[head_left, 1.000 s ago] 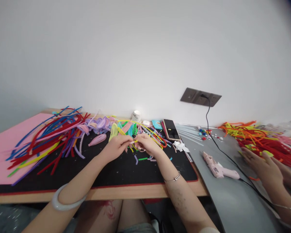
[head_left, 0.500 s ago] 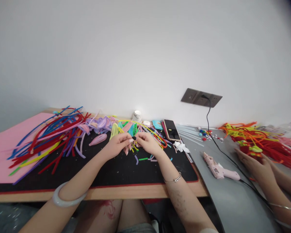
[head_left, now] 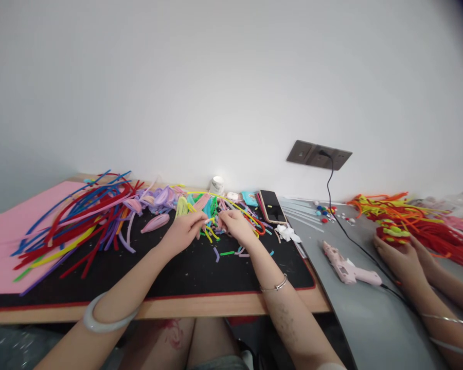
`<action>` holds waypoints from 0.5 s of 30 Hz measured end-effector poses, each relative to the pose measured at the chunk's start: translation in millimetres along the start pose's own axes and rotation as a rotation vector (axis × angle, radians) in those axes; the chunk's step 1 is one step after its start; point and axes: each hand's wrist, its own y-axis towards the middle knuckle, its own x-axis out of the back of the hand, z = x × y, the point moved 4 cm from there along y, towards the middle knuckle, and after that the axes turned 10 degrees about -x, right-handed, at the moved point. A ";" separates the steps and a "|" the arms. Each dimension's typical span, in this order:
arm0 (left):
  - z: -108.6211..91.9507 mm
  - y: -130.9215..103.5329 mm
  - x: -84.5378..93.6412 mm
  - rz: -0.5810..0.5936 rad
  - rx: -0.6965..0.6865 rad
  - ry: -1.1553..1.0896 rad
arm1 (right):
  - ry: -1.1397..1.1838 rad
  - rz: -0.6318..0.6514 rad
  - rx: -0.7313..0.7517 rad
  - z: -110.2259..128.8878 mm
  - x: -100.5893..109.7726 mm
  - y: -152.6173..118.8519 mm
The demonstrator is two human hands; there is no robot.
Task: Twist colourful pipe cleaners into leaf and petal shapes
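Above the black desk mat (head_left: 231, 277), my left hand (head_left: 185, 231) pinches a short yellow piece of pipe cleaner (head_left: 212, 220) between thumb and fingertips. Just to its right, my right hand (head_left: 235, 226) has its fingers drawn together. A small dark spot shows by those fingertips, too small to name. Below and between both hands lie bent yellow pipe cleaner bits (head_left: 208, 237). Nearer to me are short cut pieces, a green one (head_left: 227, 253) and a lilac one (head_left: 216, 254). Behind my hands spread bundles of green (head_left: 212, 206) and pale yellow stems (head_left: 181, 206).
Long coloured pipe cleaners (head_left: 88, 216) cover the left side over pink sheets (head_left: 7, 246). A paper cup (head_left: 217, 185), phone (head_left: 272, 206) and crumpled tissue (head_left: 288, 233) sit behind. At right are a corded glue gun (head_left: 349, 267) and a co-worker's hands (head_left: 403, 262) holding a red-and-yellow piece.
My hands have drawn slightly apart, and the black item between my fingertips no longer shows there. A yellow piece is visible at my left fingertips. The co-worker's red piece has turned upright.
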 end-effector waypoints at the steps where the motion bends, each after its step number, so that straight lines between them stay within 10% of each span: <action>1: -1.5 -0.3 0.5 0.017 -0.040 0.072 | 0.072 0.074 -0.066 -2.3 -3.7 -0.6; 15: -3.0 -3.6 -3.8 0.117 -0.111 0.159 | 0.440 0.368 -0.197 -0.2 -18.0 -9.2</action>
